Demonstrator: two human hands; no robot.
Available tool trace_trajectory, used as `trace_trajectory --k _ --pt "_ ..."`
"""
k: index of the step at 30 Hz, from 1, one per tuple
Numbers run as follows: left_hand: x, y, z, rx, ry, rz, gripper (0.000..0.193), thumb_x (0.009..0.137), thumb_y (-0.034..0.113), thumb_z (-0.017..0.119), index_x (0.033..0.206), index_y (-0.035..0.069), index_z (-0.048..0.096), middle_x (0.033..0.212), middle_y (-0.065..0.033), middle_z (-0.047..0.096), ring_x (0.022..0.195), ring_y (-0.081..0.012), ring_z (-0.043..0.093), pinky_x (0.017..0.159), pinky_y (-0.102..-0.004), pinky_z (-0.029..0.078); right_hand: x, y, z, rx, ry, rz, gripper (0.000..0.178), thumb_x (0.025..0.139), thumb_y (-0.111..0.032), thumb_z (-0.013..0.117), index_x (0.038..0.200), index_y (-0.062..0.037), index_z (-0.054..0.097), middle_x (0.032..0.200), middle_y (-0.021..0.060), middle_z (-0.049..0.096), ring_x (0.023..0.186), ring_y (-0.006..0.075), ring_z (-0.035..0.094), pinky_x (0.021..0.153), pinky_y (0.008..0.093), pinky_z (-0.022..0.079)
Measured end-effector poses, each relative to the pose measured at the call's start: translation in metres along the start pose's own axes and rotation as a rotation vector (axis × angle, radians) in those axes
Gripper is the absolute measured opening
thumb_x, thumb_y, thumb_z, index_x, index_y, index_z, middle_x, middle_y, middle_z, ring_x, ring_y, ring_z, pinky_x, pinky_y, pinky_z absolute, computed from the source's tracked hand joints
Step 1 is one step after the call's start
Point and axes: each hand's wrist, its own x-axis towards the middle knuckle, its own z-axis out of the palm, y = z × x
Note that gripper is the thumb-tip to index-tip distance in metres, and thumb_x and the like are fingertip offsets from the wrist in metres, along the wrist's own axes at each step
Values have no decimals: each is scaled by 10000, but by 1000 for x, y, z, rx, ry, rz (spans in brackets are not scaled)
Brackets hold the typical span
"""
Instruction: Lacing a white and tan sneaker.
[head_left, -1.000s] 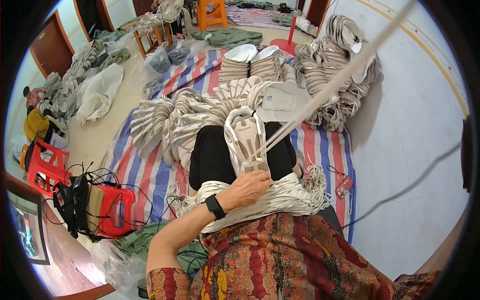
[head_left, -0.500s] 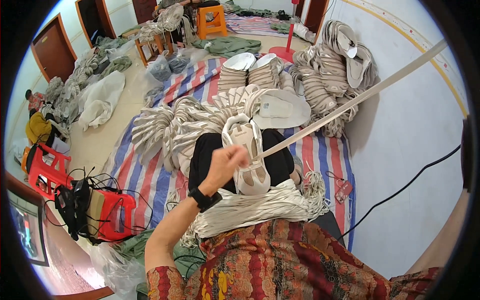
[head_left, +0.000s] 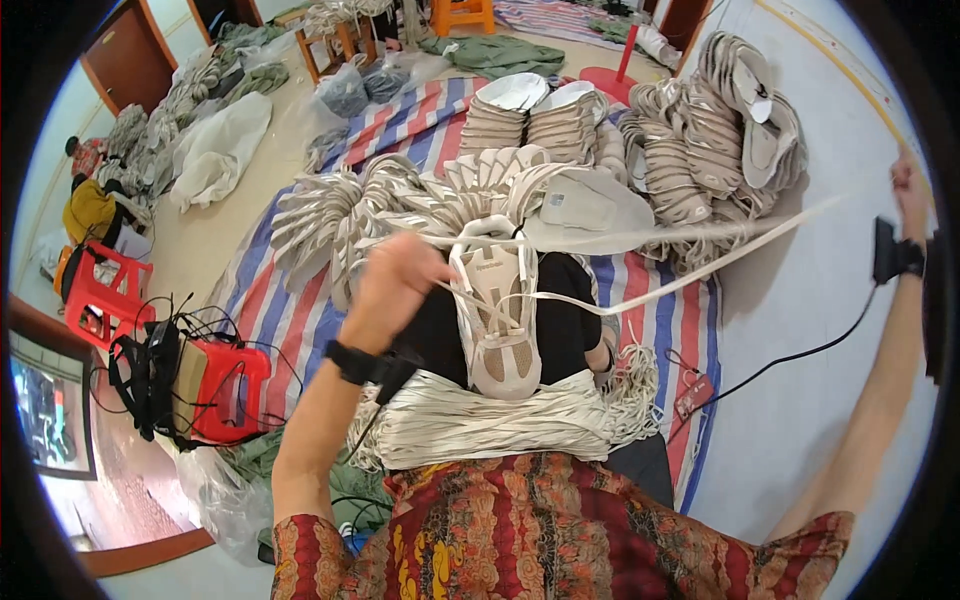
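1. A beige shoe upper (head_left: 497, 310) is seen at the centre of the frame, laid toe-down on a black lap, just above a thick bundle of cream laces (head_left: 490, 425).
2. The left hand (head_left: 392, 285) is held just left of the shoe upper, closed in a fist around a cream lace (head_left: 700, 275) that is threaded through the upper's eyelets.
3. A black wristband is worn on the left wrist, below the fist.
4. The lace is stretched taut from the shoe upper across the frame toward the upper right.
5. The right hand (head_left: 908, 185) is raised at the far right edge of the frame, well apart from the shoe upper; it is curled around the far end of the lace, though the grip itself is blurred.
6. Stacks of finished uppers (head_left: 690, 160) are piled on a striped mat (head_left: 290, 300) above the shoe upper.
7. A red stool (head_left: 225, 390) draped with black cables is placed at the lower left.
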Motion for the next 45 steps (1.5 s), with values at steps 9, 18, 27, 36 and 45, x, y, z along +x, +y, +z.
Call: trace_trajectory --k 9,18,27,36,45 --pt "-111 120 -202 -609 322 239 462 940 287 407 520 156 265 467 12 231 477 -131 305 653 -322 378 -291 139 386 -623 -269 -241 303 732 -74 594 1030 -21 566 1008 155 573 960 285 549 830 364 427" --pt "-127 41 -183 1178 793 -462 224 807 178 589 922 -14 588 660 -71 581 507 -166 538 496 -295 453 -388 118 512 -124 -791 -74 301 748 -133 626 989 12 517 874 140 581 701 214 571 626 332 444" --pt "-47 -42 -24 1525 -202 167 166 805 162 567 742 10 587 681 -111 549 726 -286 521 709 -360 393 -343 89 509 160 -1146 287 279 835 -213 585 684 21 597 557 -5 505 549 49 419 508 232 359" --pt "-53 -34 -20 1258 -56 -131 228 794 131 589 642 -25 523 537 -82 438 483 -134 385 459 -295 319 -350 104 506 137 -1049 195 215 801 -144 556 659 18 548 526 -17 441 523 56 396 488 232 340" --pt "-65 -20 -37 1438 -50 64 247 788 182 602 634 3 529 568 -149 490 493 -285 492 456 -356 366 -352 115 510 139 -1000 147 234 806 -149 527 663 34 551 553 62 511 542 80 460 516 252 377"
